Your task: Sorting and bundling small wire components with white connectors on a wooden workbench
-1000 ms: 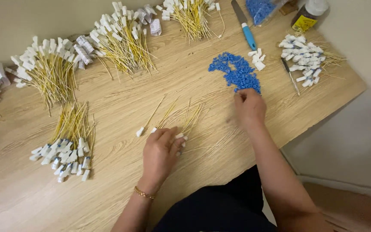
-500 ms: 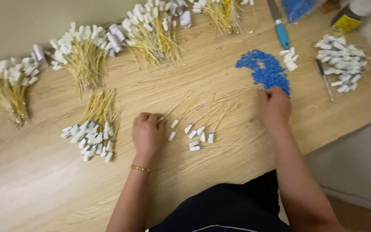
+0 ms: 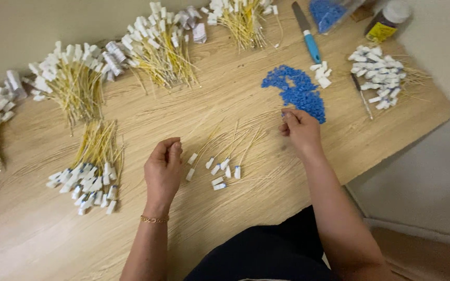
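- Left hand (image 3: 163, 169) rests loosely curled on the desk (image 3: 266, 203), gripping nothing.
- At its 3 o'clock lie loose yellow wires (image 3: 230, 148) with white end tags; they look light, thin and springy, best pinched at the stiffer tag.
- Right hand (image 3: 300, 129), fingers pinched, seems to nip a small blue piece at the 6 o'clock edge of the blue bead pile (image 3: 297, 91).

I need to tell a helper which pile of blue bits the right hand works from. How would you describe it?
On the wooden table, find the right hand. The pile of small blue pieces lies loose just beyond its fingertips, unlike the bagged blue pieces at the far edge.
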